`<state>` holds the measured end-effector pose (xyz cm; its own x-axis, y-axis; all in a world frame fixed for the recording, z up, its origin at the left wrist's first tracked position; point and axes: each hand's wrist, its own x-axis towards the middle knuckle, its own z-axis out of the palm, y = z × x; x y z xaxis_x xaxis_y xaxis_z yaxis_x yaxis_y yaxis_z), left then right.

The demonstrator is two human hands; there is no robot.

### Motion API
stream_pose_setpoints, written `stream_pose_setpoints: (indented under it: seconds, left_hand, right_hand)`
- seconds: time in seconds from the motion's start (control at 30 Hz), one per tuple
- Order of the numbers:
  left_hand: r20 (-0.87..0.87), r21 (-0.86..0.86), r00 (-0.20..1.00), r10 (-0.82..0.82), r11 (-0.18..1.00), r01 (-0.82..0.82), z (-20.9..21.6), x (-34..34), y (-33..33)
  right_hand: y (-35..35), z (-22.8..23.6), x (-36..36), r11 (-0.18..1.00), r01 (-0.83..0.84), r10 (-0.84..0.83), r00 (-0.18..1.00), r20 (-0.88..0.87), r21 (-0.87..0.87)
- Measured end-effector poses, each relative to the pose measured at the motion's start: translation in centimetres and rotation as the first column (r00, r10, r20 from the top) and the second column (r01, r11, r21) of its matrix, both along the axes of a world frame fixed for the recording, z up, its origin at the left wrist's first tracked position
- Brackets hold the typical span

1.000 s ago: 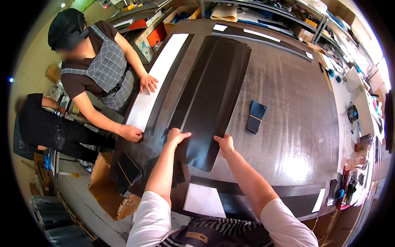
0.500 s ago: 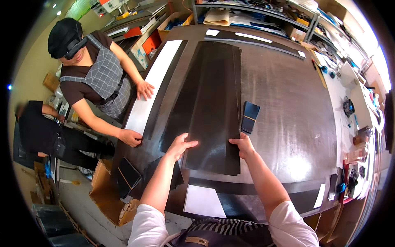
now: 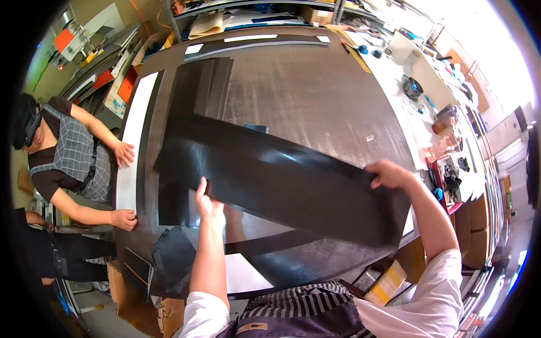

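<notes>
A long black sheet (image 3: 282,183), thin and smooth, is raised off the table and lies slantwise in front of me. My right hand (image 3: 390,174) pinches its far edge near the right end. At the near edge, toward the left, my left hand (image 3: 209,204) grips it with the thumb up. Beneath the raised sheet, more long black sheets (image 3: 194,90) lie on the table, partly covered by it. Only a corner of a small dark bundle (image 3: 257,128) shows behind the sheet's far edge.
Left, a co-worker's hands rest on a white strip (image 3: 135,146). Black strips with white labels (image 3: 256,44) lie along the table's (image 3: 315,96) far edge. White paper (image 3: 243,273) sits at the near edge, beside dark pieces (image 3: 173,250) and a cardboard box (image 3: 127,296). Cluttered shelving (image 3: 253,10) stands behind.
The top black sheet has come up off the pile and swung round, its near end now pointing right. My right hand moved right with it. The view has turned rightward.
</notes>
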<state>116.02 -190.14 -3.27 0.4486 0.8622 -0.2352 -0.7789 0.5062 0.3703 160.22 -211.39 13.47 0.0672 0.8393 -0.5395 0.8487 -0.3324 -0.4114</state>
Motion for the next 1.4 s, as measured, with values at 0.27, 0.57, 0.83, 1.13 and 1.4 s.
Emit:
stream_pose_setpoints:
  seconds: [0.27, 0.57, 0.83, 1.13, 1.4]
  left_hand:
    - [-0.083, -0.233, 0.988, -0.133, 0.966, 0.111, -1.7, 10.0, -11.8]
    - [-0.365, -0.387, 0.907, -0.210, 0.920, 0.057, -6.9, 11.0, -16.1]
    - [-0.620, -0.138, 0.741, 0.259, 0.893, -0.428, -3.8, 4.7, -11.9]
    - [-0.756, 0.191, 0.536, 0.376, 0.910, -0.368, 8.4, 2.1, -20.2]
    - [-0.815, 0.031, 0.501, 0.291, 0.885, -0.464, 0.6, -13.8, -32.9]
  right_hand:
    - [3.4, -6.5, 14.6, 0.798, -0.241, -0.306, 0.627, 0.716, 0.552]
    - [-2.6, -17.6, 0.4, 0.846, -0.408, 0.255, 0.875, 0.411, 0.343]
    - [-2.7, -17.2, 1.0, 0.760, -0.386, 0.221, 0.910, 0.352, 0.522]
    - [-8.1, -12.1, 0.1, 0.459, -0.354, -0.037, 0.909, 0.416, 0.815]
    - [-22.3, -12.5, -11.1, 0.731, -0.229, 0.086, 0.965, 0.246, 0.643]
